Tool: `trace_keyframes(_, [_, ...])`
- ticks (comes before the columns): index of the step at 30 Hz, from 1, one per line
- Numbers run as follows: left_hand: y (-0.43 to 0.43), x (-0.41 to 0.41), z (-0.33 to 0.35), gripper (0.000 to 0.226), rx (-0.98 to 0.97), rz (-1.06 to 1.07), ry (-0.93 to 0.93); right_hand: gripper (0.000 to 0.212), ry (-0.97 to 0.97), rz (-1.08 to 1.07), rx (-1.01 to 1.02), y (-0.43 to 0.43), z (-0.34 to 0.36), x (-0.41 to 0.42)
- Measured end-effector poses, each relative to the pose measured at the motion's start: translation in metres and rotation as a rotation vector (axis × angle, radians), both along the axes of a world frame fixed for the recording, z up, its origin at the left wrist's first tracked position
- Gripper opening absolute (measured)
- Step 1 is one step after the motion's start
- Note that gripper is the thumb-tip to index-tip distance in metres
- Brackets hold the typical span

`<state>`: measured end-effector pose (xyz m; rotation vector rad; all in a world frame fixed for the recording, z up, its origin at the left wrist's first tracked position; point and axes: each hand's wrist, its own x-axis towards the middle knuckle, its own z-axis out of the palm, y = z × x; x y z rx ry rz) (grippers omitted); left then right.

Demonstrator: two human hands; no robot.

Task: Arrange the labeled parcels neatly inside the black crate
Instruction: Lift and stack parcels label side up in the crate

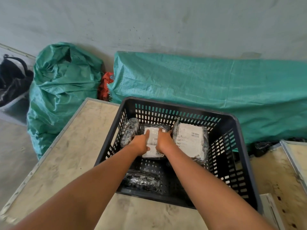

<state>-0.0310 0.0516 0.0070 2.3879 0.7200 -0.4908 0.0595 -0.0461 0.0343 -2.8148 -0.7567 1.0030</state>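
Observation:
A black slotted crate [239, 130] stands on a worn table. Inside it lie several black wrapped parcels. Both my hands reach down into the crate onto the middle parcel [153, 141], which shows a white label. My left hand [141, 142] grips its left edge, and my right hand [164, 141] grips its right edge. To the right lies a larger parcel [191, 140] with a white barcode label facing up. A rolled black parcel [130, 131] leans against the crate's left wall. Another black parcel [142, 180] lies near the crate's front wall.
The beige table top [74, 155] has a metal edge strip. Green woven sacks [61, 90] and a green tarp [216, 90] sit behind it against the wall, with red fabric [104, 87] between them. A black bag [13, 77] lies far left. A second board [295, 158] lies at right.

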Motion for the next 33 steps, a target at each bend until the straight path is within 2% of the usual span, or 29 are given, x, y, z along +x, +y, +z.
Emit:
trace_keyframes(1, [-0.003,-0.002,-0.006,0.103,0.011,-0.023,0.018,0.087,-0.035,0.04,-0.029,0.0,-0.005,-0.004])
trace_keyframes(3, [-0.007,-0.006,-0.019,0.105,0.03,-0.065,0.093,0.05,-0.088,0.132,-0.028,-0.003,-0.019,-0.013])
trace_keyframes(4, [-0.009,-0.006,-0.024,0.103,0.032,-0.068,0.134,0.039,-0.114,0.184,-0.055,-0.005,-0.027,-0.015])
trace_keyframes(11, [-0.018,0.007,-0.03,0.096,0.027,0.033,0.15,0.035,-0.145,0.252,-0.171,-0.012,-0.037,-0.015])
trace_keyframes(13, [-0.016,0.008,-0.034,0.092,0.057,0.031,0.131,0.036,-0.194,0.336,-0.213,-0.012,-0.044,-0.013])
trace_keyframes(19, [-0.015,0.004,-0.038,0.05,0.14,-0.065,0.16,0.045,-0.227,0.401,-0.234,-0.011,-0.042,-0.018])
trace_keyframes(21, [-0.016,0.001,-0.033,0.048,0.103,-0.014,0.147,0.047,-0.203,0.372,-0.147,-0.013,-0.036,-0.019])
trace_keyframes(24, [-0.013,0.002,-0.015,0.039,0.038,0.018,0.096,0.059,-0.121,0.244,0.114,-0.019,-0.024,-0.012])
trace_keyframes(28, [-0.002,-0.003,0.018,0.064,-0.031,0.083,-0.025,0.064,-0.021,0.038,0.503,-0.044,-0.002,-0.001])
trace_keyframes(33, [0.009,-0.031,0.079,0.075,-0.098,0.143,-0.258,0.054,0.047,-0.164,0.72,-0.076,0.009,0.007])
